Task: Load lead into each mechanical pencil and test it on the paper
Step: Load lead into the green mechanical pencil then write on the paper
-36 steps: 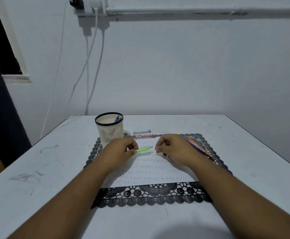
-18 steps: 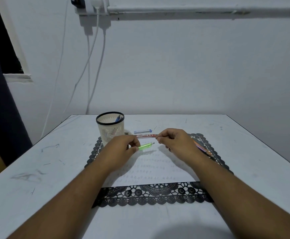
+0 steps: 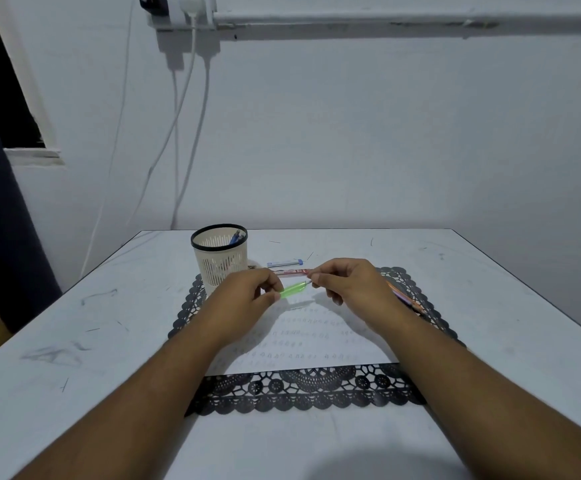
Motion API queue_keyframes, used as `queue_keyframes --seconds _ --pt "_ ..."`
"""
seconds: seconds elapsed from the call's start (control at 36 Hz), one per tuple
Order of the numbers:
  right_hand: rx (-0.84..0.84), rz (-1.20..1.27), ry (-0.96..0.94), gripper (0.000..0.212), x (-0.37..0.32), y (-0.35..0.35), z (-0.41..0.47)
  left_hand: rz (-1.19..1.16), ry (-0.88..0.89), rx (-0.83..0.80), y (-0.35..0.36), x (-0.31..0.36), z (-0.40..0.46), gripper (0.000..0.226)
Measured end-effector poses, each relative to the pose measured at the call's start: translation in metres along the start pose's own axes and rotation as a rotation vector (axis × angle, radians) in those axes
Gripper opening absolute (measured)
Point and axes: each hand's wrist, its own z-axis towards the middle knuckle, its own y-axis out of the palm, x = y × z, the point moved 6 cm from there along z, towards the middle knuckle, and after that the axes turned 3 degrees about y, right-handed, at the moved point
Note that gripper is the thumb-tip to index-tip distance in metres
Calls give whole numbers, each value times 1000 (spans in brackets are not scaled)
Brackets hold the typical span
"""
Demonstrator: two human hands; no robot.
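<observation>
My left hand [image 3: 247,296] grips a bright green mechanical pencil [image 3: 293,289] above the white paper [image 3: 303,344]; the pencil's open end points right and slightly up. My right hand [image 3: 348,282] pinches something thin at that end, most likely a lead, too fine to make out. A red lead case [image 3: 292,272] and a blue-capped clear lead case [image 3: 285,263] lie just beyond the hands. Orange and purple pencils [image 3: 405,296] lie on the mat behind my right wrist, partly hidden.
A cream mesh pen cup [image 3: 220,258] with a black rim holds blue pens at the mat's back left. A black lace placemat [image 3: 303,389] lies under the paper on the white table [image 3: 74,341]. Cables hang down the wall behind.
Both hands have lifted a little off the paper and come closer together. My right hand's fingertips now meet the green pencil's end.
</observation>
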Motion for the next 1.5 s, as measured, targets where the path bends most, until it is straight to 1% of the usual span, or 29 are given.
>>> queue_keyframes --seconds 0.25,0.44,0.58,0.69,0.83,0.92,0.97,1.06,1.08,1.17,1.22,1.31,1.36,1.42,1.5 --pt "2 12 -4 5 1 -1 1 -11 15 9 0 0 0 13" --pt "25 -26 -36 5 -3 -3 1 -110 -29 3 3 -1 0 14" --pt "49 -91 -34 10 -6 -4 -1 -133 -37 4 4 -3 1 14" --pt "35 -132 -55 15 -8 -1 -3 -129 -27 5 4 -2 1 14" --pt "30 -109 -59 17 -11 3 -6 -151 5 14 5 0 1 13" --pt "74 -75 -58 20 -11 4 -7 -166 22 43 5 3 0 12" --pt "62 -1 -46 19 -10 8 -8 -219 27 79 6 5 0 12" --pt "-23 177 -20 13 -9 24 -12 -320 37 112 9 9 1 13" --pt "-18 211 -24 13 -11 28 -13 -347 39 107 11 10 1 12" --pt "74 257 -72 16 -20 27 -15 -353 34 77 16 10 1 14" --pt "104 357 -97 20 -26 24 -15 -346 24 43 18 10 0 17" --pt "26 676 -122 25 -34 25 -14 -336 30 -25 22 10 -2 15" --pt "-52 858 -92 28 -38 29 -15 -338 31 -69 25 11 -4 11" --pt "-115 962 -75 30 -41 32 -16 -338 33 -99 27 13 -5 8" --pt "-161 1001 -102 35 -43 30 -16 -322 50 -108 29 16 -5 7"
